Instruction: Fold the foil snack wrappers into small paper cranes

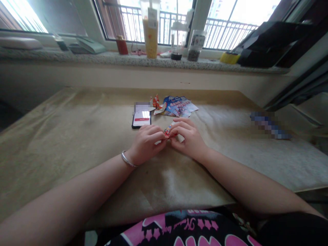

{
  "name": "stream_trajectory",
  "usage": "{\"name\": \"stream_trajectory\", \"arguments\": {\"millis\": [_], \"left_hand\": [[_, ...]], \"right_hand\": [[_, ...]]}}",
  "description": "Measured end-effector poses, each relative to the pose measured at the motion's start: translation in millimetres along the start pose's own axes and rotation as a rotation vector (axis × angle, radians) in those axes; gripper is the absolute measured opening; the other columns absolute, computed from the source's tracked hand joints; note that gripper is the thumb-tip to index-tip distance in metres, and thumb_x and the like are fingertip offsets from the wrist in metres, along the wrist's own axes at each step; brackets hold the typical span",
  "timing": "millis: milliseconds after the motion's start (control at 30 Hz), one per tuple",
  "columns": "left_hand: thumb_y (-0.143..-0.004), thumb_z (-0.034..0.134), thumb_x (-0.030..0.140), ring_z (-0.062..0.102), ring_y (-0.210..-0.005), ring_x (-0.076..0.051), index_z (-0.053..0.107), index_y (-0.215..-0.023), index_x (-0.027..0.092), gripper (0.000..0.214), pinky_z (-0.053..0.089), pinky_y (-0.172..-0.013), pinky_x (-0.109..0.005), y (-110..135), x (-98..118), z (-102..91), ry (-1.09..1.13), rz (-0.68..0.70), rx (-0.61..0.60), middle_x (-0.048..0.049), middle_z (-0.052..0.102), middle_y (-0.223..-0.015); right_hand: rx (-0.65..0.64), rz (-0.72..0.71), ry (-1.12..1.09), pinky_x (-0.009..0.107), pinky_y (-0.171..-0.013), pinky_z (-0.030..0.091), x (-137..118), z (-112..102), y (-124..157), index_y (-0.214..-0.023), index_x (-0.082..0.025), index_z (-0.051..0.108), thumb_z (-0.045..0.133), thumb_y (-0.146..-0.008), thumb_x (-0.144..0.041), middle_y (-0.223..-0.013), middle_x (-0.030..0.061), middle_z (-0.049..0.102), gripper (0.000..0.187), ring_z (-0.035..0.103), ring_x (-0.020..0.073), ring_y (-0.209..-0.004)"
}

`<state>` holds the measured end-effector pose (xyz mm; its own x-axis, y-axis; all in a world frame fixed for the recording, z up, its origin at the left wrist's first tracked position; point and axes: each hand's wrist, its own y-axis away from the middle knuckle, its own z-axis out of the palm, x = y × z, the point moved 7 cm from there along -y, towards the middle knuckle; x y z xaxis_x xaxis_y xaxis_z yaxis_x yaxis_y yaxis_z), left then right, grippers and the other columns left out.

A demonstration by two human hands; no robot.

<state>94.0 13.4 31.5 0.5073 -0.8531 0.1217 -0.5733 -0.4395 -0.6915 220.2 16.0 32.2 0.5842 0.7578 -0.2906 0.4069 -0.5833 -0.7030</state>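
Observation:
My left hand point(146, 143) and my right hand point(188, 138) meet at the middle of the table, fingers curled. Between them they pinch a small folded piece of red and white printed paper point(168, 131). A silver bracelet point(127, 160) sits on my left wrist. Just beyond my left hand lies a phone point(141, 118) with its screen lit. Behind the phone rest a small red folded paper piece point(155, 101) and a blue printed paper sheet point(178, 106).
Tan cloth covers the table point(64, 136). A blurred blue object point(270, 124) lies at the right. On the stone windowsill point(102, 58) stand a tall orange drink point(150, 34), a red can point(122, 45), cups and a yellow item point(229, 57). A black case point(271, 44) leans at right.

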Motion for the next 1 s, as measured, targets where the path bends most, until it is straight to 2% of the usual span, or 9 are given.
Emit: {"name": "stream_trajectory", "arguments": {"millis": [367, 733, 1000], "left_hand": [[-0.081, 0.054, 0.017, 0.051, -0.065, -0.012, 0.050, -0.067, 0.017, 0.015, 0.040, -0.064, -0.026, -0.4, -0.2, -0.9, -0.032, -0.027, 0.011, -0.0002, 0.058, -0.070], [-0.079, 0.055, 0.017, 0.052, -0.067, -0.012, 0.052, -0.069, 0.017, 0.011, 0.041, -0.065, -0.026, 1.5, -4.3, 0.5, 0.010, -0.056, -0.002, -0.0008, 0.058, -0.073], [-0.081, 0.055, 0.019, 0.052, -0.066, -0.012, 0.052, -0.068, 0.017, 0.013, 0.041, -0.062, -0.026, 1.9, -8.7, -2.1, 0.048, -0.086, 0.037, -0.0019, 0.059, -0.073]], "right_hand": [[-0.007, 0.015, -0.015, 0.042, -0.097, 0.043, -0.2, -0.5, -1.0, -0.077, -0.024, 0.063, 0.061, -0.073, -0.016, -0.089, 0.0007, 0.068, 0.009, 0.054, 0.0230, -0.111], [-0.009, 0.018, 0.006, 0.042, -0.097, 0.044, 2.6, 0.2, 0.3, -0.078, -0.024, 0.063, 0.062, -0.072, -0.017, -0.089, 0.0006, 0.068, 0.009, 0.054, 0.0231, -0.111], [-0.016, 0.027, 0.015, 0.043, -0.098, 0.043, 4.5, 0.7, 1.5, -0.082, -0.025, 0.064, 0.063, -0.071, -0.016, -0.090, 0.0013, 0.068, 0.013, 0.054, 0.0234, -0.111]]}}
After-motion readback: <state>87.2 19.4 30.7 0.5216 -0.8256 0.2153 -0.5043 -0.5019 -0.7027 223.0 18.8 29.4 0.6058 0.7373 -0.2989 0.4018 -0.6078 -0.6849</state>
